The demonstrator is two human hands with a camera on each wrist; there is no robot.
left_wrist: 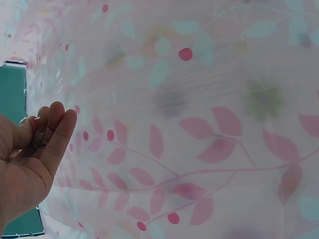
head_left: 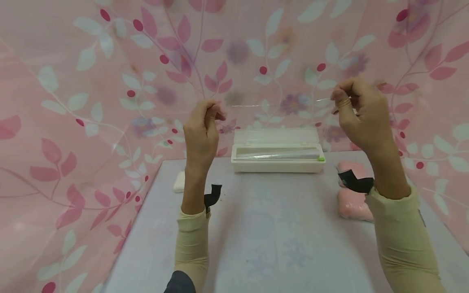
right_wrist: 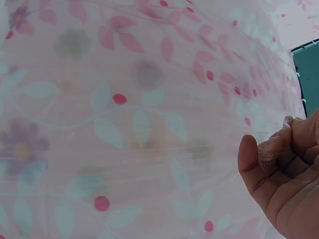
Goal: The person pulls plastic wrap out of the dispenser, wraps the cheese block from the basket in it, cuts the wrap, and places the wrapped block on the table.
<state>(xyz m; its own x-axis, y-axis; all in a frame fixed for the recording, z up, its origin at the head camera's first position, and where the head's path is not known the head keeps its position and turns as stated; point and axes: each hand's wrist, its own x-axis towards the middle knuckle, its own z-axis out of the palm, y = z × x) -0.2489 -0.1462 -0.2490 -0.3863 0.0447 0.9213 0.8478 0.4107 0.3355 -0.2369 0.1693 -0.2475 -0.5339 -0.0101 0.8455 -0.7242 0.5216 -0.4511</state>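
Observation:
A sheet of clear cling film (head_left: 245,106) hangs stretched between both raised hands, seen mostly by its glints. My left hand (head_left: 203,130) pinches one upper corner between thumb and fingers; in the left wrist view some of its fingers (left_wrist: 62,132) extend upward. The other corner is pinched by my right hand (head_left: 362,116), higher up, where crumpled film (right_wrist: 271,149) shows at the fingertips in the right wrist view. Below and between the hands, at the table's back, stands a white cling film dispenser box (head_left: 278,167), lid (head_left: 276,136) raised, with a film roll (head_left: 278,155) inside.
Two pink wrapped bundles (head_left: 353,203) lie on the right side of the white-covered table (head_left: 271,244). A small white object (head_left: 179,182) sits at the left, partly behind the left forearm. A green slider (head_left: 321,159) marks the box's right end. A floral curtain (head_left: 238,53) surrounds the table.

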